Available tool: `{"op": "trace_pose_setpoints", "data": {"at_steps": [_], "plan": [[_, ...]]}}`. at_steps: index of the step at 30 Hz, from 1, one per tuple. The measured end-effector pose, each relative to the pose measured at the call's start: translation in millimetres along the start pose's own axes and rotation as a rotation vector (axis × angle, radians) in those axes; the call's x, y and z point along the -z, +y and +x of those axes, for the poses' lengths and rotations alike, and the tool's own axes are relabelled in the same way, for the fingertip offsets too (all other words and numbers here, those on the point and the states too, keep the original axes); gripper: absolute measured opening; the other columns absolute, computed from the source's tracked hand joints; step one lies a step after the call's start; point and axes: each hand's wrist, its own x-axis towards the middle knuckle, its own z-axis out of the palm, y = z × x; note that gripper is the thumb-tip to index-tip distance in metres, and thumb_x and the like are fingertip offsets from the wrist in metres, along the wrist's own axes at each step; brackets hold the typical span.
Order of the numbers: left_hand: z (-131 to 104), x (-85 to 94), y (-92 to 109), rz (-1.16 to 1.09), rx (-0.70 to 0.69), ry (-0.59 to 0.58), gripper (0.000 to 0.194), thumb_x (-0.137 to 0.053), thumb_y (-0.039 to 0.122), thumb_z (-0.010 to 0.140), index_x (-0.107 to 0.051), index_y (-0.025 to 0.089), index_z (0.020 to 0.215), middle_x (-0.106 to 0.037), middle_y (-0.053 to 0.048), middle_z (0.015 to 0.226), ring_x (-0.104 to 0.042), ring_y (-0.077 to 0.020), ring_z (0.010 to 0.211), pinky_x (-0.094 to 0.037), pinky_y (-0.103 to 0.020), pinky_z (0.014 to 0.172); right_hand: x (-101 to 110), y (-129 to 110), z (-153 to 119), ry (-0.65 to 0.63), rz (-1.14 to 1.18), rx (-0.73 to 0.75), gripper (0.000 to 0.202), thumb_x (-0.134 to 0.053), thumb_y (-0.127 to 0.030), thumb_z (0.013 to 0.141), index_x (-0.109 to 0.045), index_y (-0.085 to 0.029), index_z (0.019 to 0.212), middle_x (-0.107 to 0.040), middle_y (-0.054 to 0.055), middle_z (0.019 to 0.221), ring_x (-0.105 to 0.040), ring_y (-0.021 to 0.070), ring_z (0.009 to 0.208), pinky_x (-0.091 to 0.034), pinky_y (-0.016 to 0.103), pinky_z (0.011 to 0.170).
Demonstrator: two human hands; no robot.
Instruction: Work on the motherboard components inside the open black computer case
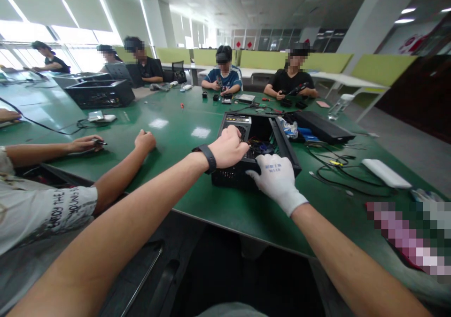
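Observation:
In front of me on the green table (pixel 197 199) lies a black computer case (pixel 229 178), its top side uncovered. A grey power supply unit (pixel 239 120) sits in its far left part, and a fan with wiring (pixel 262 146) shows deeper inside. Over the left part of the case is my left hand (pixel 229 149), bare, with a dark band at the wrist. Its fingers are curled together, and what they hold, if anything, is hidden. My right hand (pixel 278 178), in a white glove, grips the near right edge of the case, fingers bent over the rim.
A co-worker's hands (pixel 145 141) rest on the table to my left. Right of the case lie a black panel (pixel 315 125), cables (pixel 338 169) and a white box-like object (pixel 385 173). A bottle (pixel 341 106) stands farther back. Another open case (pixel 100 93) stands far left; people sit opposite.

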Motion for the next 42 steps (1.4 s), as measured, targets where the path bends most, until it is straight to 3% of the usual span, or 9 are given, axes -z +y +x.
{"op": "trace_pose_setpoints", "data": {"at_steps": [5, 8, 11, 16, 19, 23, 29, 42], "plan": [[19.7, -26.8, 9.5, 0.4, -0.031, -0.375, 0.045, -0.05, 0.037, 0.087, -0.053, 0.011, 0.124, -0.054, -0.023, 0.127, -0.064, -0.0275, 0.103, -0.05, -0.038, 0.089, 26.8, -7.7, -61.7, 0.005, 0.013, 0.021, 0.038, -0.054, -0.058, 0.087, -0.059, -0.021, 0.095, -0.062, 0.007, 0.09, -0.053, 0.0236, 0.085, -0.022, 0.035, 0.069], [23.6, -37.6, 17.3, 0.578, -0.153, -0.556, 0.037, -0.054, 0.032, 0.086, -0.065, 0.01, 0.114, -0.065, -0.021, 0.118, -0.065, -0.0284, 0.105, -0.051, -0.034, 0.089, 40.0, -11.9, -93.9, 0.003, 0.035, 0.032, 0.033, -0.059, -0.054, 0.085, -0.059, -0.021, 0.091, -0.061, 0.006, 0.086, -0.052, 0.0232, 0.082, -0.022, 0.035, 0.068], [22.3, -47.9, 30.2, 0.684, -0.173, -0.672, 0.031, -0.063, 0.026, 0.08, -0.072, 0.01, 0.104, -0.071, -0.018, 0.109, -0.066, -0.0278, 0.104, -0.051, -0.03, 0.088, 51.1, -15.9, -121.8, -0.016, 0.085, 0.036, 0.028, -0.062, -0.05, 0.084, -0.06, -0.022, 0.089, -0.061, 0.006, 0.083, -0.051, 0.0231, 0.079, -0.021, 0.035, 0.067], [22.4, -73.2, 38.2, 0.754, -0.145, -0.717, 0.045, -0.08, 0.023, 0.06, -0.075, 0.009, 0.103, -0.073, -0.018, 0.106, -0.068, -0.0307, 0.099, -0.054, -0.031, 0.087, 61.7, -21.2, -148.6, -0.043, 0.159, 0.017, 0.023, -0.066, -0.045, 0.082, -0.061, -0.024, 0.088, -0.06, 0.005, 0.08, -0.049, 0.0234, 0.077, -0.019, 0.035, 0.066], [28.1, -89.8, 26.8, 0.749, -0.098, -0.733, 0.052, -0.084, 0.018, 0.052, -0.076, 0.006, 0.102, -0.074, -0.02, 0.104, -0.069, -0.0322, 0.095, -0.055, -0.034, 0.086, 63.2, -22.3, -151.1, -0.033, 0.177, 0.016, 0.024, -0.066, -0.046, 0.081, -0.062, -0.024, 0.088, -0.06, 0.005, 0.08, -0.049, 0.0227, 0.076, -0.019, 0.035, 0.066], [36.9, -104.5, 6.9, 0.771, -0.029, -0.717, 0.058, -0.086, 0.017, 0.046, -0.076, 0.012, 0.103, -0.074, -0.016, 0.106, -0.069, -0.0309, 0.099, -0.056, -0.033, 0.086, 62.2, -22.0, -149.9, -0.01, 0.187, 0.019, 0.023, -0.067, -0.046, 0.081, -0.062, -0.025, 0.088, -0.059, 0.004, 0.079, -0.048, 0.023, 0.075, -0.018, 0.036, 0.066], [41.0, -110.0, -0.4, 0.765, -0.071, -0.759, 0.061, -0.087, 0.021, 0.047, -0.075, 0.009, 0.106, -0.073, -0.018, 0.108, -0.069, -0.0298, 0.099, -0.056, -0.031, 0.085, 61.3, -22.3, -150.7, -0.013, 0.198, 0.013, 0.024, -0.066, -0.047, 0.081, -0.061, -0.025, 0.089, -0.058, 0.004, 0.079, -0.048, 0.0237, 0.076, -0.018, 0.036, 0.066], [45.9, -116.4, -9.4, 0.766, -0.067, -0.75, 0.064, -0.088, 0.029, 0.046, -0.075, 0.014, 0.107, -0.074, -0.015, 0.108, -0.069, -0.0284, 0.1, -0.055, -0.029, 0.086, 59.0, -22.0, -151.2, -0.012, 0.205, 0.005, 0.025, -0.068, -0.048, 0.078, -0.061, -0.026, 0.089, -0.058, 0.004, 0.078, -0.047, 0.024, 0.075, -0.017, 0.036, 0.066]]}}
